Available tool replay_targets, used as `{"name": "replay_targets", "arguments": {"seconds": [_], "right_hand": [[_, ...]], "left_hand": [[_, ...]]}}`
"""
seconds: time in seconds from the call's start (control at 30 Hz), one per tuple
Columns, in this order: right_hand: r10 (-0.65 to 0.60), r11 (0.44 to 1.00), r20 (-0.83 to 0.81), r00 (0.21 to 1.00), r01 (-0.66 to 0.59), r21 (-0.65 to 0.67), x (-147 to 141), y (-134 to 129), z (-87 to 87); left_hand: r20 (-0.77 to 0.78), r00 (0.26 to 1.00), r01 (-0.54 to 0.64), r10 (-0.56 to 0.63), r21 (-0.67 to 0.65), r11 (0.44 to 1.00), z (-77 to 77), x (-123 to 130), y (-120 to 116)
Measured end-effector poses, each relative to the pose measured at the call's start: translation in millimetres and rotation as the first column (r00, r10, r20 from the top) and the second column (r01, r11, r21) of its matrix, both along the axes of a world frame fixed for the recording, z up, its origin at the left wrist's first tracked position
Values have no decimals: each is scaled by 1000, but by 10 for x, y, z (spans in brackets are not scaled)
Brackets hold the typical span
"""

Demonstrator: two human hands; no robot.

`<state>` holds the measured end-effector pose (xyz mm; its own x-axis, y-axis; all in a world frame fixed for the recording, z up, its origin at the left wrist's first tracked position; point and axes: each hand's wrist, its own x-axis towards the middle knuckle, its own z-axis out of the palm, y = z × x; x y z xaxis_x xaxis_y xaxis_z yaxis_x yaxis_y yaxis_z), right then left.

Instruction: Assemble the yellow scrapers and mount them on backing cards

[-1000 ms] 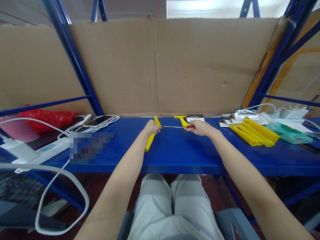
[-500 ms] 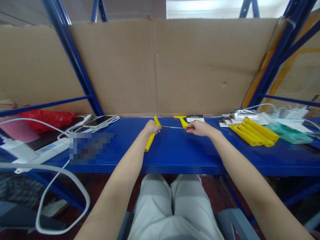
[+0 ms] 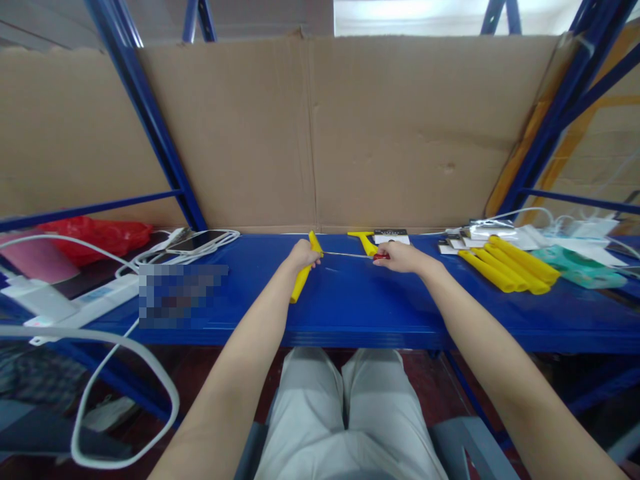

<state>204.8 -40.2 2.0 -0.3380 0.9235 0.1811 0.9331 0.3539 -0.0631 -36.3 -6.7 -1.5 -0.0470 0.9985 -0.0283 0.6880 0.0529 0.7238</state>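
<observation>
Closed round the middle of a long yellow tube-like handle (image 3: 300,285), my left hand (image 3: 302,255) keeps it slanted over the blue tabletop. My right hand (image 3: 397,257) grips a screwdriver by its red handle (image 3: 381,256). The thin metal shaft (image 3: 347,254) spans the gap between my hands, its tip meeting the yellow handle at my left fingers. How the tip sits there is too small to tell. Just behind the screwdriver lies a yellow T-shaped piece (image 3: 367,242), beside a black-and-white card (image 3: 392,236).
Several yellow tube-like handles (image 3: 510,265) lie to the right, near small packages (image 3: 483,231) and a green plastic packet (image 3: 577,267). On the left are a white power strip (image 3: 107,299), coiled cables, a phone (image 3: 197,242) and a red bag (image 3: 100,240). Cardboard (image 3: 390,133) walls the back.
My hands, the yellow handle and the screwdriver stay in nearly the same place. At the far left edge, what looks like another person's hand has left the view.
</observation>
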Motion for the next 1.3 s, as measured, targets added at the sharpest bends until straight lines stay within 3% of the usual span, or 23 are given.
{"name": "replay_targets", "arguments": {"seconds": [0.37,0.67,0.97,1.3], "right_hand": [[-10,1000,18,1000,10,19,2,12,-15],[59,996,-10,998,-60,-71,-16,1,-18],[13,1000,22,1000,-13,4,-6,7,-22],[61,996,9,998,-60,-68,-5,7,-36]], "left_hand": [[10,1000,9,-9,14,1000,-19,-13,18],[-30,999,10,-10,11,1000,0,-6,-3],[-17,1000,1,-1,-1,1000,0,2,5],[-13,1000,0,0,12,1000,-50,-29,61]]}}
